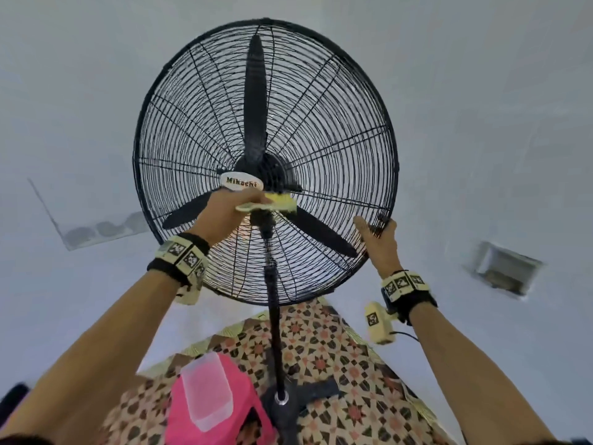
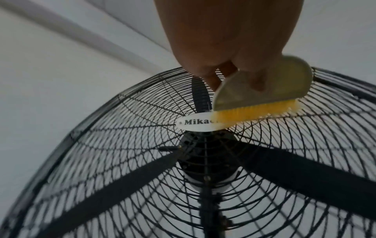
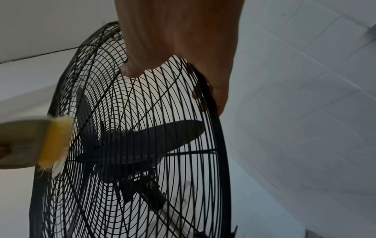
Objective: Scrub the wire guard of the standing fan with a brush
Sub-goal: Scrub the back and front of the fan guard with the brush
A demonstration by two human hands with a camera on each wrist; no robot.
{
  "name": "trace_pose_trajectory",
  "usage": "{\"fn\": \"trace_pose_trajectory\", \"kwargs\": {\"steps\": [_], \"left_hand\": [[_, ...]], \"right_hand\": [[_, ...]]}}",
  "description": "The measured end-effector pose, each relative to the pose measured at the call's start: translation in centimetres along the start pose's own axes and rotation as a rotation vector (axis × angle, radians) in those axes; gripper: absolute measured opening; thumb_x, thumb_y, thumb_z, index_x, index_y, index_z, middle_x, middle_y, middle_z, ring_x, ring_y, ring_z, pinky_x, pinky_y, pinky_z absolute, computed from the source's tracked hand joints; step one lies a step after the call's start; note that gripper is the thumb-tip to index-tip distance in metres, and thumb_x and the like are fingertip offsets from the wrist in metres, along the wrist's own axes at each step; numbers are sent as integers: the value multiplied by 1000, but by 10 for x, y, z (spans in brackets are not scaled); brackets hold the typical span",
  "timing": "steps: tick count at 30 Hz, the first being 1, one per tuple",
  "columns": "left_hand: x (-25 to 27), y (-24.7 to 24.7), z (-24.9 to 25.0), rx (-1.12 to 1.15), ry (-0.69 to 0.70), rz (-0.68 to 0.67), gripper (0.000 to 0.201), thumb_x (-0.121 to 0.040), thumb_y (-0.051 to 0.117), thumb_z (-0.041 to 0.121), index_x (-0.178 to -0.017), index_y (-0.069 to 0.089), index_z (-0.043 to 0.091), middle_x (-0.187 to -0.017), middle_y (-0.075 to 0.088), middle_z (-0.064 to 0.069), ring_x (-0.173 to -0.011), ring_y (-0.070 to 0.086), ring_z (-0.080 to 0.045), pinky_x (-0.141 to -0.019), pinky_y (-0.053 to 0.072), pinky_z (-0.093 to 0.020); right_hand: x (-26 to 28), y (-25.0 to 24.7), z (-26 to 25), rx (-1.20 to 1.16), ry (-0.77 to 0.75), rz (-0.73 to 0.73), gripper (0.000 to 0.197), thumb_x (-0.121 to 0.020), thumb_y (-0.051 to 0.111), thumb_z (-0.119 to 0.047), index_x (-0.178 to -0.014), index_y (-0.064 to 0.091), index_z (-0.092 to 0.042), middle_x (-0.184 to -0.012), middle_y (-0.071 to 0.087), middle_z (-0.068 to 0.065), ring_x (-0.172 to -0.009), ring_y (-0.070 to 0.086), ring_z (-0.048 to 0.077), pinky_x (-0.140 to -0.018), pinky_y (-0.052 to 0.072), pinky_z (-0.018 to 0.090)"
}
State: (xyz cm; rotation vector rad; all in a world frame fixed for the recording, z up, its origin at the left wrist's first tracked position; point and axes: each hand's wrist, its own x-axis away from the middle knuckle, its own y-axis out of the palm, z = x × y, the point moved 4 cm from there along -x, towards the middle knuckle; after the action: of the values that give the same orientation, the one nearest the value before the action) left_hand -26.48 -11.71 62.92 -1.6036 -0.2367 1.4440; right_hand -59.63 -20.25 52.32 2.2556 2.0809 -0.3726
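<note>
A black standing fan with a round wire guard (image 1: 337,130) (image 2: 101,145) (image 3: 162,128) stands in front of me. My left hand (image 1: 229,208) (image 2: 234,48) grips a pale brush with yellow bristles (image 1: 272,203) (image 2: 264,90) (image 3: 52,141). The bristles press on the guard just right of the white oval "Mikachi" badge (image 1: 241,182) (image 2: 193,124) at the hub. My right hand (image 1: 378,237) (image 3: 183,40) grips the guard's lower right rim, thumb on the front wires, fingers curled behind the rim. Three black blades sit still behind the wires.
The fan's black pole (image 1: 275,332) runs down to a base (image 1: 282,399) on a patterned tile floor (image 1: 346,358). A pink stool (image 1: 211,403) carrying a clear plastic container (image 1: 208,390) stands left of the base. Pale walls surround the fan.
</note>
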Motion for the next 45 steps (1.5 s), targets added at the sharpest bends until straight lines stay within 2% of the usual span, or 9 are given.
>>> {"fn": "trace_pose_trajectory", "kwargs": {"steps": [4,15,18,23,27,30,34,38,45], "left_hand": [[0,12,-1,37,56,-24,51,-84,69,-16,-123,76,16,-117,76,-10,-101,70,-5,-101,54,-25],[-2,2,-5,-82,64,-103,53,-84,70,-14,-120,79,23,-108,79,-9,-93,75,-29,-92,53,-33],[-18,-13,-2,-6,83,12,43,-90,74,-4,-122,78,25,-111,79,-2,-86,71,-15,-88,50,-21],[-9,20,11,88,61,45,51,-86,70,-13,-121,78,23,-114,78,-3,-97,74,-22,-92,58,-37],[-9,18,2,5,44,-105,35,-89,78,3,-116,80,26,-91,80,3,-60,55,10,-64,38,-4],[-21,-3,-1,109,47,11,33,-89,78,7,-118,79,23,-92,76,8,-76,61,15,-74,44,-1],[-10,14,7,34,48,-45,47,-85,75,-9,-118,79,24,-112,78,-2,-98,74,-18,-94,51,-25],[-20,2,9,-28,90,-132,37,-90,77,6,-119,77,30,-93,80,1,-63,59,2,-69,47,-18],[-6,30,17,-4,55,-74,50,-87,73,-7,-123,76,27,-114,78,-4,-96,75,-23,-94,61,-45]], "right_hand": [[0,7,4,-41,-20,59,112,-73,64,-84,-156,23,-21,-156,44,4,-140,45,26,-121,32,50],[-6,5,10,-61,-22,80,99,-72,68,-83,-145,34,-25,-136,58,0,-124,58,23,-114,42,50],[-7,8,11,-75,-4,79,101,-66,68,-88,-141,35,-29,-132,60,-2,-124,58,23,-114,42,51],[-8,6,17,-73,8,76,92,-67,69,-87,-135,38,-34,-124,63,-8,-121,60,21,-112,44,51],[-11,4,19,-85,8,103,84,-66,72,-85,-129,42,-38,-119,67,-8,-117,64,20,-110,46,52],[-8,4,18,-76,6,96,86,-66,70,-87,-130,41,-38,-123,65,-7,-117,64,22,-110,46,51],[-8,4,17,-57,-6,80,90,-67,69,-87,-134,39,-35,-122,64,-7,-117,63,23,-111,44,50],[-9,4,16,-57,-12,90,90,-68,68,-86,-135,39,-33,-122,65,-6,-117,63,23,-112,44,51],[-9,2,17,-59,-12,69,85,-76,69,-79,-139,37,-31,-127,62,-3,-122,59,23,-114,42,51]]}}
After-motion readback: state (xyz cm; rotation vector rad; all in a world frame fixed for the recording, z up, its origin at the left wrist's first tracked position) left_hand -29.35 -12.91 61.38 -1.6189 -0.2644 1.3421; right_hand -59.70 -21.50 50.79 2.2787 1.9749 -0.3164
